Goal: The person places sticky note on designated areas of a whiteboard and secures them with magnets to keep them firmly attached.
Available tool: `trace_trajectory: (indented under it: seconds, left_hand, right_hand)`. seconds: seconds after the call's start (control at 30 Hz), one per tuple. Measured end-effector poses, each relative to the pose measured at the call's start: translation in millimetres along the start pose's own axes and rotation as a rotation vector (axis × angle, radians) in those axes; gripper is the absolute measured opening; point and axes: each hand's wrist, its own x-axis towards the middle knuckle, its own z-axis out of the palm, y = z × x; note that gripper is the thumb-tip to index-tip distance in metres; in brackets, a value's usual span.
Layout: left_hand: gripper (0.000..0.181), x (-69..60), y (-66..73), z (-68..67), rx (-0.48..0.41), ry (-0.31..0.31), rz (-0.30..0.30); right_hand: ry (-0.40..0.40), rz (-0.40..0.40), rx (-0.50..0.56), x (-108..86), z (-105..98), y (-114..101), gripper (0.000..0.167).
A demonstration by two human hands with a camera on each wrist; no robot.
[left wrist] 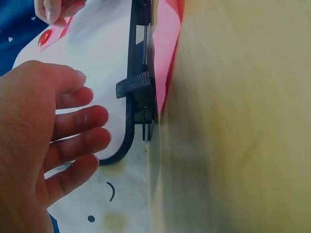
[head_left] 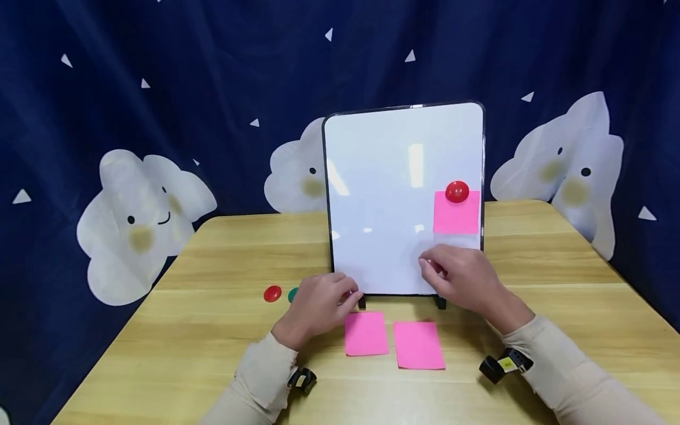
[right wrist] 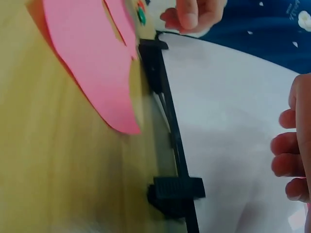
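We find left hand (head_left: pixel 320 301) and right hand (head_left: pixel 464 277) loosely curled, empty; one pinning done, we judge; a loose note (head_left: pixel 366 334) next needs pinching.

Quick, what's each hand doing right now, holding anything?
Left hand: open, fingers loosely bent, holding nothing, near the whiteboard's lower left corner.
Right hand: open, fingers loosely bent, holding nothing, below the red magnet.

Left of centre in the head view, the left hand (head_left: pixel 320 301) partly hides a green disc (head_left: pixel 292 294); the right wrist view's right edge crops the right hand (right wrist: pixel 303 133).
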Motion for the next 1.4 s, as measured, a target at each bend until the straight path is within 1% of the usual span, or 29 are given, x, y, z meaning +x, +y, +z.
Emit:
trace_trajectory:
  seconds: [0.07, 0.17, 0.33, 0.43, 0.53, 0.63, 0.73, 0.83, 0.97, 1.1, 1.23, 1.4]
  left_hand:
    - [0.013, -2.5, -1.9, -0.4, -0.028, 0.007, -0.021]
    - [0.011, -7.4, -6.6, -2.7, -0.07, 0.008, -0.043]
    - [0.006, -15.2, -19.4, -8.7, -0.128, -0.014, -0.057]
    - [0.004, -18.1, -26.8, -13.2, -0.145, -0.024, -0.077]
    - [0.005, -20.4, -32.9, -16.7, -0.146, -0.042, -0.103]
    - [0.006, -22.7, -38.8, -20.3, -0.132, -0.055, -0.142]
    - [0.004, -25.6, -45.3, -23.0, -0.105, -0.058, -0.177]
    - [0.004, -29.1, -51.2, -24.4, -0.092, -0.065, -0.196]
    - [0.012, -33.8, -58.5, -25.5, -0.072, -0.087, -0.218]
    - [0.019, -38.2, -65.8, -27.6, -0.054, -0.099, -0.238]
    - [0.021, -41.3, -72.1, -31.0, -0.067, -0.113, -0.253]
    - [0.024, -44.4, -77.8, -38.0, -0.108, -0.153, -0.299]
  right_hand:
    - [-0.031, 0.011, 0.043, -2.1, 0.7, -4.2, 0.004]
    - [-0.094, 0.042, 0.134, -6.8, 2.5, -8.7, 0.003]
    - [-0.233, 0.085, 0.26, -15.0, 3.0, -12.7, 0.004]
    - [-0.337, 0.107, 0.291, -16.2, 0.9, -14.0, 0.003]
    - [-0.47, 0.148, 0.298, -15.3, -2.0, -15.6, 0.004]
    - [-0.597, 0.19, 0.298, -13.1, -4.9, -17.7, 0.003]
    - [-0.683, 0.221, 0.295, -11.0, -6.8, -20.3, 0.009]
    - [-0.736, 0.227, 0.289, -10.5, -7.4, -22.2, 0.011]
    - [-0.802, 0.232, 0.273, -12.1, -7.9, -23.5, 0.016]
    - [-0.863, 0.28, 0.236, -12.7, -8.8, -24.6, 0.022]
    - [-0.904, 0.318, 0.198, -10.8, -10.6, -27.2, 0.021]
    - [-0.94, 0.314, 0.168, -9.1, -12.7, -32.3, 0.022]
